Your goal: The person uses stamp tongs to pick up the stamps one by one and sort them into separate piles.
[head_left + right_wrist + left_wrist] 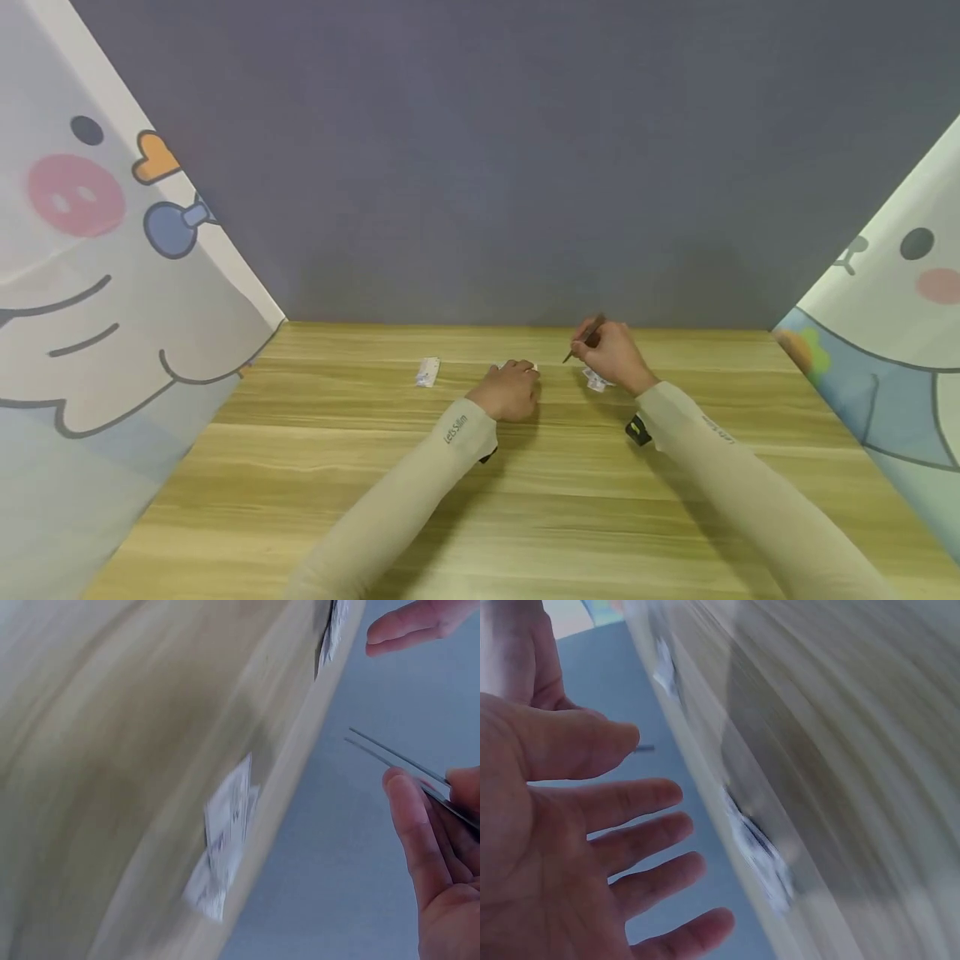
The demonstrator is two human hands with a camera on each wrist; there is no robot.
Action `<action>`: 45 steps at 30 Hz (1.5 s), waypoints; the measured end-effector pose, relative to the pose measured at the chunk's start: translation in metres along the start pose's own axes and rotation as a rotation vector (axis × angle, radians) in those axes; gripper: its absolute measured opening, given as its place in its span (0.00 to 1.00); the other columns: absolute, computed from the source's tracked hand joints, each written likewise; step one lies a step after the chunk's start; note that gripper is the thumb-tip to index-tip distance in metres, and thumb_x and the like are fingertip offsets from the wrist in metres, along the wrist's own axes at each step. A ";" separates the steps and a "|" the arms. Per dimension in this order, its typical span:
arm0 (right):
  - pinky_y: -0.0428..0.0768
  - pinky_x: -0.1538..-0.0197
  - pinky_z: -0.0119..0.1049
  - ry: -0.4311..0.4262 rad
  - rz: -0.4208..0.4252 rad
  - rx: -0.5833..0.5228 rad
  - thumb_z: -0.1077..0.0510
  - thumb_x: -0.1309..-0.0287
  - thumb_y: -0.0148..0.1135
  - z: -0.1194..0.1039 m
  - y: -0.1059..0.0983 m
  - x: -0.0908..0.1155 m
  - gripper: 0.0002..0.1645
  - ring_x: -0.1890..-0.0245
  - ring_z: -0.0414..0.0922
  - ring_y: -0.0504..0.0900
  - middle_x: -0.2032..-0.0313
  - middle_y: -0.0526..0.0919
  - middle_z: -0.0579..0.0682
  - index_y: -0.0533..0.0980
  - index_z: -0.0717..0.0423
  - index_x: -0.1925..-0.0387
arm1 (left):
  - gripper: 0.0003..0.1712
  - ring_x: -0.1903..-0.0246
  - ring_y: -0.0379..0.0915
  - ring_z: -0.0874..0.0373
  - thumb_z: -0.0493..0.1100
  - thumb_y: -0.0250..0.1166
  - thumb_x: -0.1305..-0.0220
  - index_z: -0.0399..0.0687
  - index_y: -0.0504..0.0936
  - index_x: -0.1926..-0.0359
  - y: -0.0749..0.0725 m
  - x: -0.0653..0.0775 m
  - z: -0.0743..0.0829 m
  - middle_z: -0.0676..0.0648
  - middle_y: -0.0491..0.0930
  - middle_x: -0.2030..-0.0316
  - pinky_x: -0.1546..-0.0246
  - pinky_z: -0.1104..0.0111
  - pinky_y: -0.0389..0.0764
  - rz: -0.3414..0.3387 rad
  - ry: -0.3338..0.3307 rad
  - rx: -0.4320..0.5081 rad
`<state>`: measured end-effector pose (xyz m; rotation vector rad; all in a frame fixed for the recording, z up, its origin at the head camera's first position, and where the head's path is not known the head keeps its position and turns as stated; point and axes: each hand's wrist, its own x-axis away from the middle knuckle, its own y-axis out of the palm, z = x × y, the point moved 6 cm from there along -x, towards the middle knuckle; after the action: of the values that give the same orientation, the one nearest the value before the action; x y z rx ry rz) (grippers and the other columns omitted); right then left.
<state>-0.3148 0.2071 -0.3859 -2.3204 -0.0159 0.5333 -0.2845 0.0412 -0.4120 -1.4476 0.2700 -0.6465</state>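
My right hand pinches a pair of dark tweezers between thumb and fingers, and their two thin tips stand slightly apart with nothing between them. Just below that hand, a few small white printed packets lie overlapping on the table. My left hand is held over another white packet, which it partly covers in the head view. Its fingers are extended and spread, apart from the packet in the left wrist view.
Another small white packet lies on the wood-grain table, left of my left hand. A grey wall rises along the table's far edge. Cartoon-printed panels flank both sides.
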 end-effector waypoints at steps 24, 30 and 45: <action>0.80 0.69 0.38 0.042 -0.076 -0.062 0.61 0.43 0.64 -0.008 0.059 -0.024 0.05 0.75 0.41 0.80 0.77 0.80 0.45 0.78 0.54 0.73 | 0.24 0.36 0.55 0.51 0.50 0.49 0.28 0.47 0.71 0.36 0.014 0.011 -0.037 0.47 0.63 0.36 0.38 0.52 0.61 -0.042 -0.086 -0.020; 0.80 0.67 0.39 0.019 -0.083 -0.063 0.60 0.43 0.64 -0.013 0.062 -0.025 0.04 0.73 0.41 0.80 0.75 0.81 0.45 0.79 0.53 0.73 | 0.23 0.37 0.58 0.51 0.51 0.50 0.28 0.47 0.73 0.38 0.015 0.010 -0.038 0.48 0.64 0.37 0.39 0.52 0.63 -0.035 -0.085 -0.036; 0.80 0.67 0.39 0.049 -0.091 -0.073 0.59 0.41 0.62 -0.016 0.060 -0.025 0.03 0.73 0.42 0.80 0.74 0.81 0.45 0.79 0.53 0.71 | 0.23 0.38 0.58 0.51 0.50 0.50 0.29 0.46 0.73 0.38 0.016 0.010 -0.037 0.48 0.64 0.37 0.39 0.55 0.64 -0.037 -0.088 -0.036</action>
<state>-0.3402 0.1492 -0.4069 -2.3903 -0.1192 0.4362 -0.2925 0.0045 -0.4298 -1.5149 0.1872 -0.6092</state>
